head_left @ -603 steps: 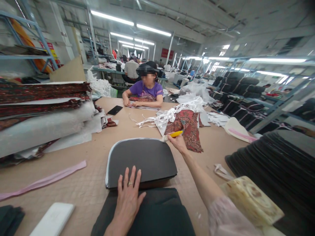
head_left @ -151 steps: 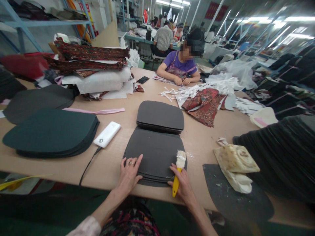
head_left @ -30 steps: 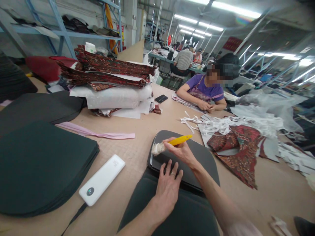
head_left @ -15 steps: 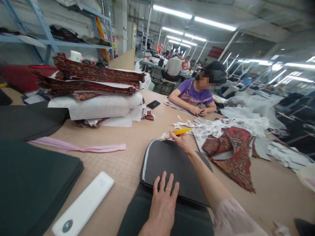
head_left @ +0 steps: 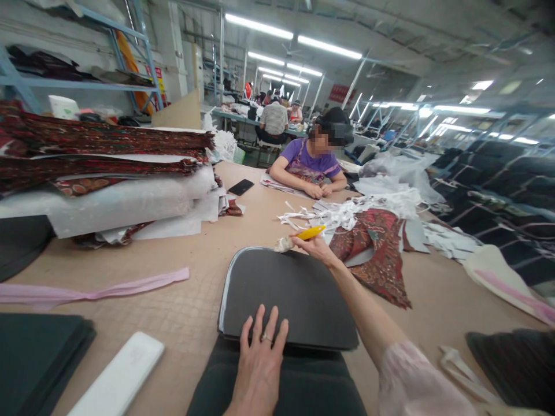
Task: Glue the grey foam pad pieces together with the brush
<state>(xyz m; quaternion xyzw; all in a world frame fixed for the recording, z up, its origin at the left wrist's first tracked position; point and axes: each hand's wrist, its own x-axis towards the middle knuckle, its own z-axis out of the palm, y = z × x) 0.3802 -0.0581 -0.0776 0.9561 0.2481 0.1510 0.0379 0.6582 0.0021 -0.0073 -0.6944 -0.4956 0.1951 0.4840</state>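
Under the fingertips of the left grip (head_left: 260,352), laid flat with fingers a little apart, see the dark panel stack (head_left: 271,280); probably light and rather stiff, maybe slippery along the white-lined rim, so better to hold by the dark near edge. Farther ahead, clamped in the right grip (head_left: 315,247), see the yellow-handled brush (head_left: 312,232), with bristles at the far edge.

I can't see the bit of black panel (head_left: 295,289) under the left hand (head_left: 259,364). Right hand (head_left: 315,247) hides part of the brush (head_left: 311,233). White bar (head_left: 121,378) runs off the bottom edge. Dark stack (head_left: 515,364) at right: cut off, blurred, maybe sheets. Red sign (head_left: 341,93): too small to read.
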